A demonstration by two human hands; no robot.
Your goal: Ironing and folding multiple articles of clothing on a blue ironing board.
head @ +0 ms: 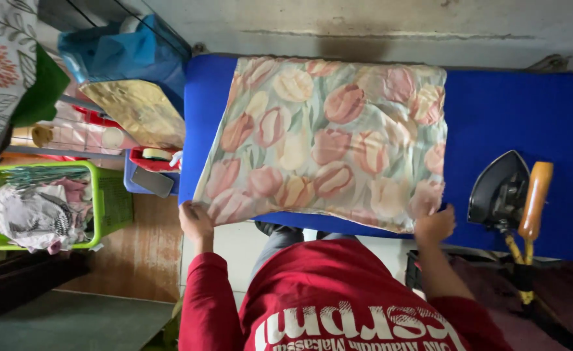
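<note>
— On the blue ironing board (514, 97), what's that spread out?

— Looks like a floral pillowcase (329, 140), pink and cream tulips on pale green. It lies flat across the left and middle of the board, reaching from the far edge to the near edge and slightly past it.

— And the hands?

— Each is at a near corner of the cloth. Left hand (195, 221) is at the near-left corner, fingers curled onto the hem, pinching it where the cloth overhangs the board. Right hand (434, 223) is at the near-right corner, fingers closed over the fabric edge. So the pillowcase stretches away from both hands, towards the wall.

— Anything else on the board?

— A dark iron (497, 188) with an orange wooden handle (535, 198), standing near the board's right end, just beside the right hand but not touching it, and clear of the cloth.

— What's off to the left?

— A green laundry basket (108, 201) with crumpled clothes on the floor, and a blue bag (127, 52) on a cluttered rack beyond the board's left end. The person wears a red long-sleeved shirt (338, 292).
</note>
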